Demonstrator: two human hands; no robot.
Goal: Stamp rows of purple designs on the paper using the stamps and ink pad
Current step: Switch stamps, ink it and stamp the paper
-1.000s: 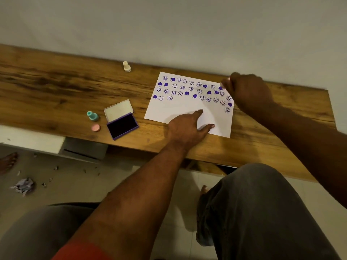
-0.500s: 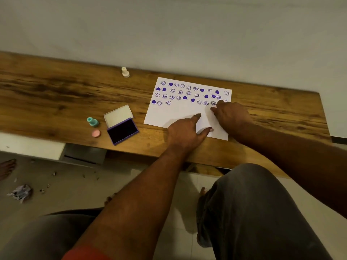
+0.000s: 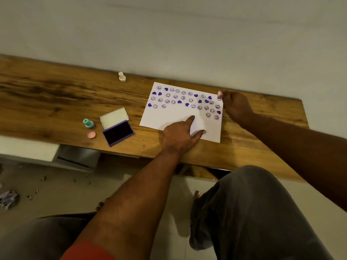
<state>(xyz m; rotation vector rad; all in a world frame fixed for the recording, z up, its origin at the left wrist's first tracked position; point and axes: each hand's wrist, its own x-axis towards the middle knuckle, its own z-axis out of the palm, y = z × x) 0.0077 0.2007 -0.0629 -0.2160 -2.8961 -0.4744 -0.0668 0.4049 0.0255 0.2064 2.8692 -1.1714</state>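
- A crumpled scrap is seen on the floor at the far left, below the wooden table.
- A teal stamp is stood upright on the table, with a pink cap laid just in front of it.
- The ink pad is placed open to their right, its dark pad exposed and its white-lined lid folded back; no brand or label can be read.
- A cream stamp is set upright near the table's far edge.
- The paper is pinned by the left hand, fingers spread flat and nothing gripped.
- Purple hearts and smiley faces are printed in rows across the paper's upper part; no words are legible.
- A pale pink stamp is pinched in the right hand at the paper's top right corner.
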